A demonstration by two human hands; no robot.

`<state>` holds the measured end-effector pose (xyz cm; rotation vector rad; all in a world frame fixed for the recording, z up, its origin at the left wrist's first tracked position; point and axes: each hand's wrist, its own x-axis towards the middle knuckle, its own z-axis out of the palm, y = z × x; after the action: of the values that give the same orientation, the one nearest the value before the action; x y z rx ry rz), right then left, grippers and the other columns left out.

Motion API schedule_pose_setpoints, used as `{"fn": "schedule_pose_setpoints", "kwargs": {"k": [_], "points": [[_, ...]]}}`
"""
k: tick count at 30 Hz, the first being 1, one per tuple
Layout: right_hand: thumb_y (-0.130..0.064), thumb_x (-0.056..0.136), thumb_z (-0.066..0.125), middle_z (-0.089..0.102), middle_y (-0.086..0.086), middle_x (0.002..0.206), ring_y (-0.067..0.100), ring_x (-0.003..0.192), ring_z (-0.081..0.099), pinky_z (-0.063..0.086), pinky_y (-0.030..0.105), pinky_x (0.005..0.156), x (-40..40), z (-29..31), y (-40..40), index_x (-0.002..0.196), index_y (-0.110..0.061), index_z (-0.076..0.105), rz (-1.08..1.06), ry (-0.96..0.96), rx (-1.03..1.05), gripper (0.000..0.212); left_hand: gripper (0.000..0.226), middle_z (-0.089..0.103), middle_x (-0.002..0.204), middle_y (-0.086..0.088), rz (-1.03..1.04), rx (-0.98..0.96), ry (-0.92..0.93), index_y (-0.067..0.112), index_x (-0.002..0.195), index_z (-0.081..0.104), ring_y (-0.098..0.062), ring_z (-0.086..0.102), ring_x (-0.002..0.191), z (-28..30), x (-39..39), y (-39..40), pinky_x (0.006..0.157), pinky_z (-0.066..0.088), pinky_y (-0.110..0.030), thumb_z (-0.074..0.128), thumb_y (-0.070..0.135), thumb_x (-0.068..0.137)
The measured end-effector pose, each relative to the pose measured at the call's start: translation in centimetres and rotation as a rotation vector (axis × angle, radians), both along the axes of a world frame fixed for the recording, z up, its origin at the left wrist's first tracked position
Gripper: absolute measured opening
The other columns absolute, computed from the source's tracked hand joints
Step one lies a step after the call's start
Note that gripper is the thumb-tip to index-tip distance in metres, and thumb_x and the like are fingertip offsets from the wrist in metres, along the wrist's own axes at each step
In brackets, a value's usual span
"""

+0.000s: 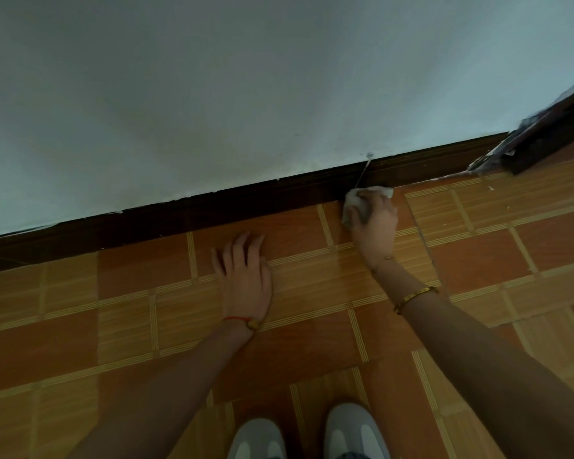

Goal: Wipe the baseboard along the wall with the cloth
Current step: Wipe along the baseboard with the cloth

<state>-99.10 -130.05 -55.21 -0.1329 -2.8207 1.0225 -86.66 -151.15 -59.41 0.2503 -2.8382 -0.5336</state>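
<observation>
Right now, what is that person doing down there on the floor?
The person is cleaning the dark baseboard at the bottom of the wall. The right hand presses a white cloth against the baseboard where it meets the floor. The left hand lies flat on the tiles, open, as if for support. Two grey shoes show at the bottom.

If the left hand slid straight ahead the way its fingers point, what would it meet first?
Probably the dark baseboard. The left hand lies flat on the tiled floor, fingers aimed at the wall, with only bare tile between.
</observation>
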Motion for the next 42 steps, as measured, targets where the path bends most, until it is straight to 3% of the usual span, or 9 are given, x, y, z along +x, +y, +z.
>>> {"fn": "schedule_pose_setpoints", "kwargs": {"k": [7,16,20,28,35,42], "points": [[-0.012,0.086,0.059,0.055,0.02,0.124,0.036,0.11,0.048,0.04,0.036,0.093,1.8,-0.5,-2.8,0.126,-0.005,0.059,0.363,-0.013,0.059,0.04,0.049,0.05,0.141,-0.013,-0.103,0.036,-0.046,0.013,0.141,0.052,-0.034,0.042,0.134,0.2,-2.7,4.1,0.117,0.022,-0.065,0.04,0.027,0.095],[-0.006,0.09,0.056,0.057,0.022,0.123,0.042,0.105,0.052,0.042,0.04,0.089,-1.8,0.0,4.8,0.124,-0.004,0.06,0.178,-0.058,0.269,0.034,0.052,0.045,0.147,-0.014,-0.153,-0.02,-0.156,0.014,0.143,0.048,-0.035,0.037,0.141,0.3,-3.2,5.2,0.119,0.017,-0.066,0.033,0.032,0.097],[-0.003,0.088,0.057,0.055,0.024,0.124,0.043,0.109,0.049,0.042,0.042,0.091,-1.6,0.7,4.1,0.124,-0.002,0.059,0.132,-0.082,0.265,0.036,0.053,0.043,0.15,-0.014,-0.16,-0.029,-0.192,0.015,0.146,0.045,-0.034,0.035,0.142,0.4,-3.1,5.2,0.12,0.015,-0.066,0.031,0.033,0.098],[-0.003,0.081,0.062,0.057,0.022,0.12,0.04,0.11,0.05,0.043,0.043,0.092,-1.1,1.1,3.6,0.121,0.0,0.06,0.453,-0.101,0.283,0.04,0.052,0.044,0.149,-0.013,-0.15,-0.037,-0.172,0.014,0.144,0.048,-0.034,0.036,0.142,0.4,-3.1,5.3,0.12,0.015,-0.066,0.035,0.032,0.097],[-0.011,0.087,0.05,0.057,0.026,0.12,0.045,0.107,0.052,0.042,0.046,0.093,-4.9,1.2,13.1,0.126,-0.002,0.057,0.042,-0.148,0.368,0.041,0.05,0.048,0.146,-0.012,-0.124,-0.057,-0.115,0.013,0.141,0.052,-0.033,0.038,0.139,0.0,-3.3,5.6,0.119,0.017,-0.065,0.039,0.029,0.095],[-0.005,0.086,0.058,0.054,0.025,0.12,0.04,0.112,0.048,0.046,0.047,0.093,-2.7,0.9,7.4,0.121,0.001,0.058,0.314,-0.076,0.226,0.035,0.048,0.049,0.144,-0.014,-0.114,-0.063,-0.062,0.012,0.14,0.052,-0.035,0.041,0.138,-0.3,-3.2,5.8,0.119,0.017,-0.065,0.04,0.027,0.096]]}}
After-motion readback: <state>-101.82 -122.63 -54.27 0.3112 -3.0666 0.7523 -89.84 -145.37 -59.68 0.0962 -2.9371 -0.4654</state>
